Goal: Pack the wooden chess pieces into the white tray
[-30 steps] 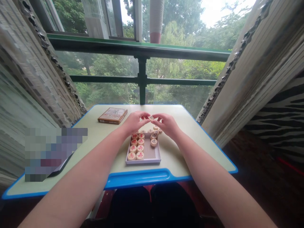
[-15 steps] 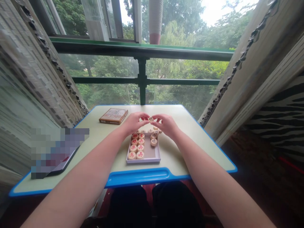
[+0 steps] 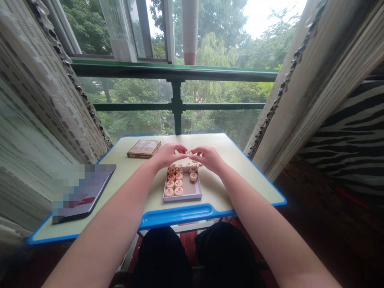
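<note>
Between the fingertips of my left hand (image 3: 170, 154) and my right hand (image 3: 207, 156) is a round Chinese chess piece (image 3: 189, 153) with a dark character, raised above the table. Both hands are closed in a pinch on it from either side. Just below them lies a shallow white box (image 3: 188, 189). Two columns of red-marked pieces (image 3: 178, 183) fill its left side. Along its right side sit dark-marked pieces (image 3: 193, 177). More loose pieces (image 3: 189, 164) lie beyond the box's far edge, partly hidden by my hands.
A flat brown box lid (image 3: 144, 148) lies at the back left of the pale table (image 3: 240, 180). A dark flat device (image 3: 87, 200), partly blurred out, lies on the left. A blue tray groove (image 3: 177, 215) runs along the front edge. Curtains (image 3: 288, 100) flank the window.
My view has shifted slightly, so the whole scene sits a little differently. Both hands still pinch the same piece in nearly the same place above the box.
</note>
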`<state>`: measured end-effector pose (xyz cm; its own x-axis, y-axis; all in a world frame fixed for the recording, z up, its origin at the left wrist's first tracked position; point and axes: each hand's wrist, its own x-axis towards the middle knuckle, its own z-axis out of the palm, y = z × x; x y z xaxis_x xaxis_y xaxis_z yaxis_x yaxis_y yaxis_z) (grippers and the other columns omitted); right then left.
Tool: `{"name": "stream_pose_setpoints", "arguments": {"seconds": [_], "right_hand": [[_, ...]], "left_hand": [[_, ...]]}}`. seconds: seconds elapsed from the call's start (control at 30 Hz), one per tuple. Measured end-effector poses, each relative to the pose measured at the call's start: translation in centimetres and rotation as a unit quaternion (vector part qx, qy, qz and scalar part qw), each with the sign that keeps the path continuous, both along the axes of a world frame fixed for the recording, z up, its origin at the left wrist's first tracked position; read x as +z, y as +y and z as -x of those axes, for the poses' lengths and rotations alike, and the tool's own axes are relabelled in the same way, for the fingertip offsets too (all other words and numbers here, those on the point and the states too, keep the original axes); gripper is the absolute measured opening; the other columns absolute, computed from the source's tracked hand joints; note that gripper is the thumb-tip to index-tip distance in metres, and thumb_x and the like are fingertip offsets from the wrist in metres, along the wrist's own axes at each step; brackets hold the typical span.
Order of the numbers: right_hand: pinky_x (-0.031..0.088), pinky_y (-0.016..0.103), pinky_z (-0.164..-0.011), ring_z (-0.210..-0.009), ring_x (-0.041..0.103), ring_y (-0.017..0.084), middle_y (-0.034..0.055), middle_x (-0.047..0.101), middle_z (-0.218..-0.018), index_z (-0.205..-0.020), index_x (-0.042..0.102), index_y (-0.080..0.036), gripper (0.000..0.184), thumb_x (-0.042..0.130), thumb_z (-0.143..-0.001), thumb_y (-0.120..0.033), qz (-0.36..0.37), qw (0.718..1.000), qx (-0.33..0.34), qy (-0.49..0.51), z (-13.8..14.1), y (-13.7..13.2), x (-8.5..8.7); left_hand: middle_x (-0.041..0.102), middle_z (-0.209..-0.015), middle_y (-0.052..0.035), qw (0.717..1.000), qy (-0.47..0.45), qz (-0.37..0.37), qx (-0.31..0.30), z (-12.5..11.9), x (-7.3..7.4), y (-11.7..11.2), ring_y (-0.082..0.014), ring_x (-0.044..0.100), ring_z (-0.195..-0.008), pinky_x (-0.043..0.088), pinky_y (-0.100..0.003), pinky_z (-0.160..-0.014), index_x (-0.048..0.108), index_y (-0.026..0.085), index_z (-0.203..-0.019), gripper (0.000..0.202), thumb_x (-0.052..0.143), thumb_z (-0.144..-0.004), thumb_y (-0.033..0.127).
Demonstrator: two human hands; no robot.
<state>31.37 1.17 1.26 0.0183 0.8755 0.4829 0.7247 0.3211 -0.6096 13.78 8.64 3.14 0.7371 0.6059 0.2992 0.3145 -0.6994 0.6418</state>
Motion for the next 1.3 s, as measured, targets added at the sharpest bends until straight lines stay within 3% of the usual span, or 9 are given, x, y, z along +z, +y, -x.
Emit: {"name": "stream_pose_setpoints", "arguments": {"seconds": [0.17, 0.27, 0.4, 0.5, 0.63, 0.8, 1.1, 1.3], "right_hand": [[0.041, 0.021, -0.052, -0.054, 0.053, 0.009, 0.0018, 0.068, -0.069, -0.082, 0.072, -0.017, 0.020, 0.071, -0.066, -0.029, 0.028, 0.999, -0.002, 0.020, -0.2, -1.8, 0.6], [0.040, 0.021, -0.052, -0.055, 0.051, 0.008, 0.0020, 0.067, -0.071, -0.083, 0.071, -0.016, 0.022, 0.069, -0.068, -0.031, 0.037, 0.999, 0.007, 0.030, -0.2, -3.8, 0.7], [0.038, 0.021, -0.051, -0.054, 0.046, 0.007, 0.0021, 0.065, -0.074, -0.087, 0.069, -0.016, 0.026, 0.066, -0.070, -0.036, 0.056, 0.996, 0.028, 0.060, 0.2, -6.6, -0.2], [0.037, 0.021, -0.052, -0.056, 0.045, 0.008, 0.0012, 0.063, -0.072, -0.085, 0.068, -0.016, 0.022, 0.066, -0.069, -0.031, 0.053, 0.997, 0.034, 0.034, 0.6, -7.8, -1.1], [0.036, 0.021, -0.055, -0.058, 0.045, 0.008, -0.0003, 0.059, -0.069, -0.083, 0.067, -0.016, 0.018, 0.066, -0.067, -0.024, 0.048, 0.998, 0.042, -0.023, 0.6, -8.1, -1.6], [0.036, 0.021, -0.056, -0.058, 0.044, 0.008, -0.0010, 0.056, -0.066, -0.082, 0.068, -0.016, 0.018, 0.067, -0.067, -0.027, 0.050, 0.996, 0.058, -0.043, 0.4, -8.1, -1.4], [0.036, 0.021, -0.058, -0.060, 0.046, 0.009, -0.0014, 0.054, -0.065, -0.084, 0.068, -0.017, 0.020, 0.068, -0.067, -0.027, 0.063, 0.994, 0.084, -0.041, 0.6, -8.1, -1.5], [0.036, 0.021, -0.058, -0.059, 0.046, 0.009, -0.0019, 0.053, -0.064, -0.081, 0.066, -0.017, 0.019, 0.066, -0.070, -0.031, 0.029, 0.995, 0.073, -0.057, 0.6, -8.1, -1.6]], "left_hand": [[0.068, -0.085, -0.0056, 0.999, 0.003, 0.014, -0.034, -0.1, 0.5, -1.0, -0.0168, 0.059, -0.080, 0.044, -0.025, -0.067, 0.067, 0.015, -0.089, 0.029, 0.062, -0.071, 0.037], [0.065, -0.075, -0.0036, 0.998, 0.026, 0.018, -0.059, -0.1, 1.1, -1.8, -0.0142, 0.056, -0.069, 0.041, -0.023, -0.059, 0.068, 0.014, -0.087, 0.034, 0.064, -0.068, 0.042], [0.059, -0.065, 0.0000, 0.985, 0.103, 0.026, -0.139, -0.1, 1.7, -3.0, -0.0103, 0.048, -0.058, 0.034, -0.021, -0.050, 0.069, 0.014, -0.085, 0.038, 0.064, -0.067, 0.047], [0.058, -0.063, 0.0010, 0.975, 0.145, 0.001, -0.166, -0.2, 1.7, -4.1, -0.0098, 0.048, -0.057, 0.033, -0.020, -0.050, 0.069, 0.015, -0.083, 0.033, 0.066, -0.065, 0.042], [0.059, -0.062, 0.0010, 0.971, 0.159, -0.070, -0.163, -0.2, 1.1, -5.1, -0.0097, 0.049, -0.056, 0.033, -0.020, -0.051, 0.069, 0.015, -0.079, 0.025, 0.065, -0.067, 0.036], [0.062, -0.064, 0.0000, 0.970, 0.141, -0.123, -0.158, 0.2, 0.5, -5.7, -0.0097, 0.051, -0.058, 0.035, -0.020, -0.054, 0.069, 0.016, -0.078, 0.021, 0.062, -0.070, 0.034], [0.062, -0.065, -0.0002, 0.976, 0.113, -0.116, -0.146, 1.0, -0.2, -6.5, -0.0099, 0.053, -0.060, 0.037, -0.020, -0.056, 0.069, 0.017, -0.079, 0.025, 0.062, -0.071, 0.039], [0.064, -0.066, -0.0003, 0.984, 0.091, -0.107, -0.110, 1.2, -0.5, -6.9, -0.0102, 0.053, -0.061, 0.038, -0.020, -0.058, 0.068, 0.016, -0.080, 0.024, 0.062, -0.071, 0.037]]}}
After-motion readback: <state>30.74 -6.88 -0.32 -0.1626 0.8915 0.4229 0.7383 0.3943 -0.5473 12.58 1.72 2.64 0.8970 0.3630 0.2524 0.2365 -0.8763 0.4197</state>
